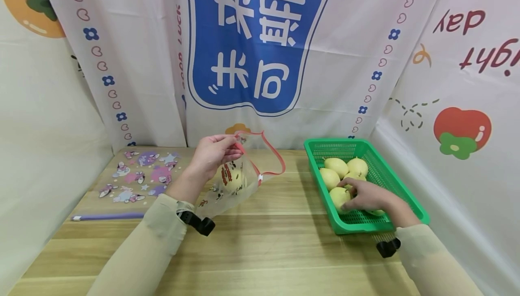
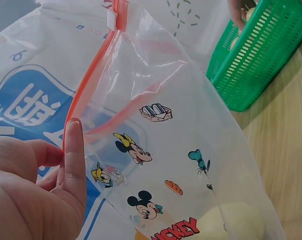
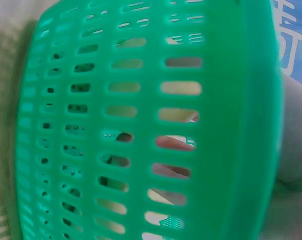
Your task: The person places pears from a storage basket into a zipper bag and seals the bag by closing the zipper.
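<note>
A clear zip bag with a red zip edge and cartoon prints hangs from my left hand, whose thumb and fingers pinch the rim. Its mouth gapes to the right, with the white slider on the zip. Low inside the bag lies a pale yellow pear. Over in the green basket, my right hand has its fingers and thumb curled about the front-left pear. The basket wall hides most of that hand in the right wrist view.
Several more pears lie in the basket's left and middle part. A patterned flat bag with a purple slide strip rests at the left of the wooden table. Printed cloth stands behind and at both sides.
</note>
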Tool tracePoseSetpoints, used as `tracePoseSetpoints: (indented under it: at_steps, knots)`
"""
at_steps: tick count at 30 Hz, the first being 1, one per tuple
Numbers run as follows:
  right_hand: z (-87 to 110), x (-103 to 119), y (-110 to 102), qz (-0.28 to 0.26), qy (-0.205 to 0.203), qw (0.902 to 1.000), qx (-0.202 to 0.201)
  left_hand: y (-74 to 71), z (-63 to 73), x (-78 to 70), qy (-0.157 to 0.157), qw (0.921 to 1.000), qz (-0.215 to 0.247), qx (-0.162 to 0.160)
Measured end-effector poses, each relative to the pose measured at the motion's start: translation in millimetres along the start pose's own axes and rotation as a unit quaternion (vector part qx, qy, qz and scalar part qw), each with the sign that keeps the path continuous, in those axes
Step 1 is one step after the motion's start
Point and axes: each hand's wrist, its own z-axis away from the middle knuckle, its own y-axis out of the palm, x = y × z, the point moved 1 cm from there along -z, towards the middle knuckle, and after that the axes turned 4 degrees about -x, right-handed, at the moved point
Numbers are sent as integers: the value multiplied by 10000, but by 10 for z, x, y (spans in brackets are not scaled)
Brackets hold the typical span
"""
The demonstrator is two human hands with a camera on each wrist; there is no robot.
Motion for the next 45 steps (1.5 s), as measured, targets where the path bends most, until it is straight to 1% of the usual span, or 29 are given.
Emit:
tracePoseSetpoints:
  at_steps: [5,8,15,19,23,28,35,41,45]
  knots:
    - [40,-1,-54,-11,67,9996,-291,-5,-6,2,-7,10000,-3,-35]
    - [60,8,-92,-50,23,9986,-519,-11,-10,8,-8,10000,6,-33]
    - [55,3,-166,-453,26,9929,-1100,-22,-14,19,-12,10000,0,-1]
    - [60,38,-195,-1028,41,9853,-1364,-22,-14,15,-12,10000,-6,-25]
    - [44,98,-230,-1637,50,9727,-1642,-21,-9,7,-8,10000,-47,-51]
    - [14,171,-277,-1781,-8,9628,-2032,-23,-14,2,-6,10000,-71,-69]
    - [-12,287,-334,-1874,-105,9571,-2206,-33,-24,-6,39,9999,-77,-63]
    - [-43,488,-390,-1968,-27,9551,-2217,-44,-29,-9,48,10000,-30,-52]
    - [-64,639,-427,-2022,-104,9542,-2201,-42,-26,-9,37,10000,-52,-69]
